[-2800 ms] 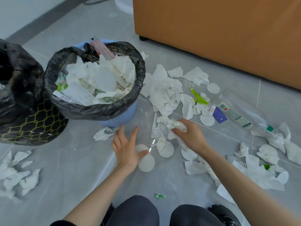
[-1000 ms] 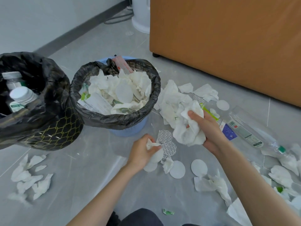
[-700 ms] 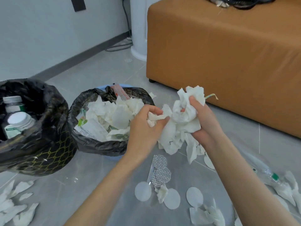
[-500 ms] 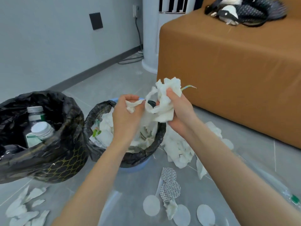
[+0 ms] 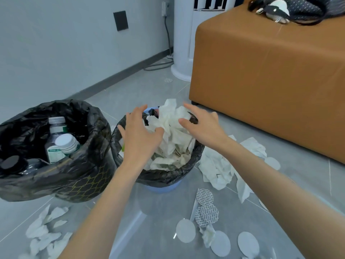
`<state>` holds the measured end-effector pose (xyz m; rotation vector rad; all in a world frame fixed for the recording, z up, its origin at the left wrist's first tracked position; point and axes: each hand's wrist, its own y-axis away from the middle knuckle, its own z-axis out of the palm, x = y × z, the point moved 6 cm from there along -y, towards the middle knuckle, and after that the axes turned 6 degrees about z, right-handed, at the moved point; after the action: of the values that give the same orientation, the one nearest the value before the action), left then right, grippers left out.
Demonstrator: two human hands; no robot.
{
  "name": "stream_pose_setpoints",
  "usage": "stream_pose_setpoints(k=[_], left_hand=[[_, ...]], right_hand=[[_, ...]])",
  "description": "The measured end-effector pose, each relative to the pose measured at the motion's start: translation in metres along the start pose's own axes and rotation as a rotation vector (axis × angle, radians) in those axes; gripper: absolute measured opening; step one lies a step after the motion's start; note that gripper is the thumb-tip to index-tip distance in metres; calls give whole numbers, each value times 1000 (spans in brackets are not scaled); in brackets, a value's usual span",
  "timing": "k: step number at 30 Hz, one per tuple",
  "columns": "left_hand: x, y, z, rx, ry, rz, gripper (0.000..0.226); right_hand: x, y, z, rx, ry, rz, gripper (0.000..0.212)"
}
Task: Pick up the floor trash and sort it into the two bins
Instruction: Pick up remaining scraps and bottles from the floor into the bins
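Because the tissue [image 5: 172,126] is heaped well above the rim of the right bin [image 5: 168,177], it could spill back onto the floor [image 5: 130,94]. The left hand [image 5: 141,141] and right hand [image 5: 204,128] hover over the heap, fingers spread and straight, gripping nothing; whether they touch the paper I cannot tell. Pressing unevenly, or brushing the pile on withdrawal, may topple it or tip the bin. The left bin [image 5: 61,176] holds bottles [image 5: 59,144]. Loose tissue [image 5: 218,171] and round pads [image 5: 186,230] lie on the floor, near and right.

Crumpled white tissues [image 5: 172,128] heap high in the black-lined blue bin [image 5: 162,187].
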<state>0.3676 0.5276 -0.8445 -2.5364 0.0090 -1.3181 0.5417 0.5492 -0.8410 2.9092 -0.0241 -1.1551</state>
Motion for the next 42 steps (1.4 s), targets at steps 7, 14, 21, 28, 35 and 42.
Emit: stream_pose_setpoints(k=[7,14,21,28,35,42], left_hand=[[36,27,14,-36,-24,250,46],[61,79,69,-218,19,415,38],[15,130,129,-504,63,275,40],[-71,163,167,-804,-290,120,51],[-115,188,167,-936,-487,19,71],[-122,187,168,-911,-504,-17,69]], right_hand=[[37,34,-13,97,-181,132,29],[121,88,-10,113,-253,335,20],[224,161,30,-231,42,586,30],[242,208,80,-231,157,559,47],[210,192,127,-260,181,330,45],[223,190,128,-217,102,364,31]])
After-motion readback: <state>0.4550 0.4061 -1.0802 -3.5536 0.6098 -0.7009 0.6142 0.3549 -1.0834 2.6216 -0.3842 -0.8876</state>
